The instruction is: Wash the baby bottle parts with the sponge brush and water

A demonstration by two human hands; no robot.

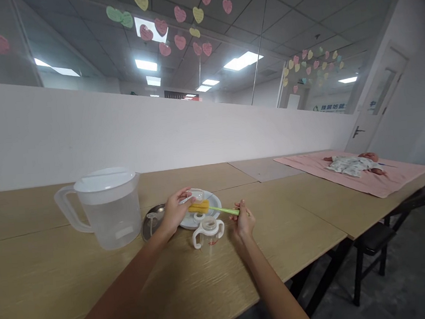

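Observation:
In my right hand (244, 220) is the green handle of a bottle brush (201, 207), its fingers closed around it. The brush's yellow sponge head lies over a white plate (214, 203) and reaches to my left hand (177, 209). My left fingers and thumb are closed at the left side of a clear domed cap (196, 195), just behind the sponge. In front of the plate stands a clear baby bottle (209, 230), open-topped, with two white handles. A small white ring-like part (199, 218) is on the plate.
A lidded plastic pitcher (112, 209) of clear liquid stands left. Beside it is a metal dish (148, 232) with a white straw part (151, 220). Far right, a baby doll (354, 165) lies on a pink cloth (380, 186). A dark chair (376, 239) stands by the table (298, 231).

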